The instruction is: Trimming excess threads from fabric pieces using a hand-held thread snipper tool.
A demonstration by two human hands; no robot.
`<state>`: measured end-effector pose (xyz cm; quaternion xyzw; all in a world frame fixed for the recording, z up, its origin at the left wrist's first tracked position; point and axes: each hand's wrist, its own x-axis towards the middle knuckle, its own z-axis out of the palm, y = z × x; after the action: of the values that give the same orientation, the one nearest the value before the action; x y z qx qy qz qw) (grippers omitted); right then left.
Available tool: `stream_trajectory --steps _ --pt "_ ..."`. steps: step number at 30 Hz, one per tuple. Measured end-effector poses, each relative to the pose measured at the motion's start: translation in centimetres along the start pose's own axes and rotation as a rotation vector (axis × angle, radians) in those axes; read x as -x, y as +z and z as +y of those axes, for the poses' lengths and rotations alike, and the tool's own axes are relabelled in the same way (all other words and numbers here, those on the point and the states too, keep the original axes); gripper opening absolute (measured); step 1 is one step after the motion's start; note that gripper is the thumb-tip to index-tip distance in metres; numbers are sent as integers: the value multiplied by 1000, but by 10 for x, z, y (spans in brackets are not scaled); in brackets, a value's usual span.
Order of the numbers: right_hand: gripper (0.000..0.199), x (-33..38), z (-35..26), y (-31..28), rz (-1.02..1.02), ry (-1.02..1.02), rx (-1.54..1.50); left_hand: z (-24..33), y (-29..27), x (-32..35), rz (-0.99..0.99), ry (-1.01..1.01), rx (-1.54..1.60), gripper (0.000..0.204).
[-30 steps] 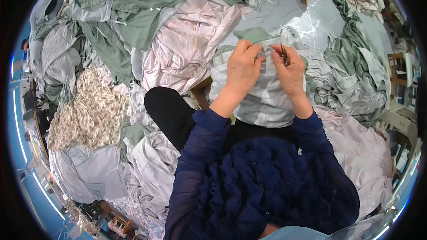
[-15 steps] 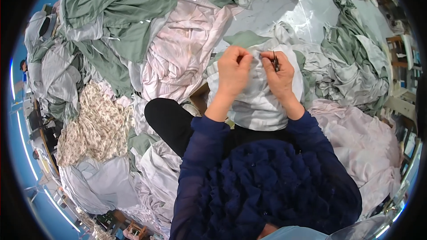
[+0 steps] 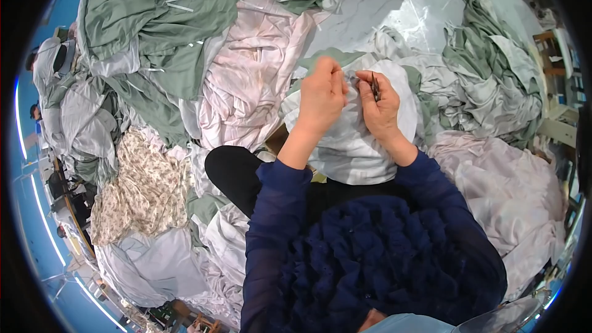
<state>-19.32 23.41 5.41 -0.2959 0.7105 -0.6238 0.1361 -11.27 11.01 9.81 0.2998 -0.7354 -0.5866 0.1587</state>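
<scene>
A white cloth piece (image 3: 354, 163) is draped over my lap, with a green part of fabric (image 3: 333, 58) beyond it. Above the cloth, my left hand (image 3: 322, 100) is closed, its fingers curled together and slightly blurred; what they pinch, if anything, is too small to make out. Close beside it on the right, my right hand (image 3: 381, 110) holds small dark thread snips (image 3: 375, 88) against its fingers, points upward. Its thumb and index finger are bent toward each other near the cloth's upper part. The two hands are a short gap apart.
Heaped fabric surrounds me: green cloth (image 3: 166, 31) with white ties at far left, pale pink cloth (image 3: 256, 55), a floral piece (image 3: 142, 191), green-and-white cloth (image 3: 493, 86) at right and more pale pink cloth (image 3: 502, 191). A grey marbled surface (image 3: 370, 15) lies ahead.
My left hand has shifted slightly left, and its fingers look more tightly closed. My right hand has moved a little left, still with the snips. The whole view has shifted slightly.
</scene>
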Motion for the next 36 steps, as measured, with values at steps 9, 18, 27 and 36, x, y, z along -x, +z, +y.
stream_trajectory --steps 9,18,27,36 --pt "16 -2 -1 -7 -25 14 7 -22 -42 3 118 464 -948 17" --pt "16 -5 -6 -10 -5 -44 62 -78 -130 64 101 257 -1228 17" --pt "19 -2 2 -8 49 65 -48 -88 -186 106 146 -86 -1297 2" --pt "23 4 7 1 171 213 -432 37 -5 3 29 378 -568 27"
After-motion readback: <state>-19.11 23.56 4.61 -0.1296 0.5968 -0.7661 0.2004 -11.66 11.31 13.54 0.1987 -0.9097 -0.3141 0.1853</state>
